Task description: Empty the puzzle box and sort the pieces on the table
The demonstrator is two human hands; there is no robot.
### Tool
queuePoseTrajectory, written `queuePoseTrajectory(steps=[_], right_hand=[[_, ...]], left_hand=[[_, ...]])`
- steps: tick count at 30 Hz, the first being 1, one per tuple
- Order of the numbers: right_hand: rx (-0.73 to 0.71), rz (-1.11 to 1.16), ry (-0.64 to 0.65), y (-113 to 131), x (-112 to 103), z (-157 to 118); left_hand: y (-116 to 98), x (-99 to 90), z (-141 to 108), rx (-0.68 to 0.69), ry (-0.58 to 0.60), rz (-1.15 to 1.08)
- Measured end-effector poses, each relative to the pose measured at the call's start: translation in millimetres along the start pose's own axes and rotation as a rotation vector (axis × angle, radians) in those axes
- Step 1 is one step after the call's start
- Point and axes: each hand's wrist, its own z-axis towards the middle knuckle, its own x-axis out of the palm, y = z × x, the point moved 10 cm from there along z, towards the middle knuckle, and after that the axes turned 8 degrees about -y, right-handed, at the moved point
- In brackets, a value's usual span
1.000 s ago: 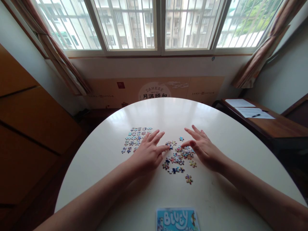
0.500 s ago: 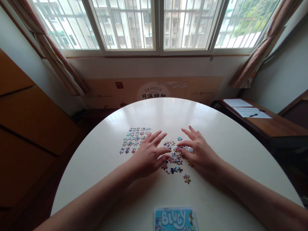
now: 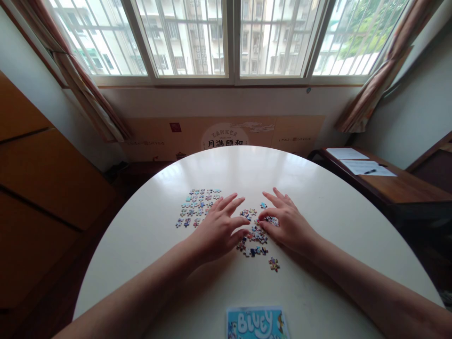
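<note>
My left hand (image 3: 221, 226) hovers with fingers spread between the laid-out pieces and the loose pile, holding nothing. At the pile's right side is my right hand (image 3: 287, 219), its thumb and index finger brought together at a small reddish puzzle piece (image 3: 257, 221); the other fingers stretch forward. Loose puzzle pieces (image 3: 259, 234) lie heaped between both hands. Left of them, separate pieces (image 3: 191, 212) are arranged in rows, partly hidden by my left fingers. One yellowish piece (image 3: 274, 264) sits apart, nearer me, and a blue piece (image 3: 263, 205) lies beyond the pile.
A blue "Bluey" card or box (image 3: 257, 324) lies at the near edge of the round white table (image 3: 148, 278). To the right stands a wooden desk (image 3: 406, 186) with papers (image 3: 367, 167) and a pen. Windows and a printed cardboard panel (image 3: 300, 134) are beyond.
My right hand has shifted slightly left, and its thumb and index finger have closed together at the reddish piece. My left hand has barely moved. The view has tilted slightly.
</note>
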Motion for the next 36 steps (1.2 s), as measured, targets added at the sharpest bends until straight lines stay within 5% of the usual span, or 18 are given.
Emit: queuePoseTrajectory(steps=[24,30,36], right_hand=[[-0.052,-0.042,-0.075,9,-8,0],[0.087,-0.037,-0.182,-33,-29,7],[0.215,-0.048,-0.142,-66,-20,11]], left_hand=[[0,-4.3,-1,0.021,-0.055,-0.033],[0,-3.8,-1,0.012,-0.033,-0.022],[-2,7.1,-4,0.007,0.071,-0.010]])
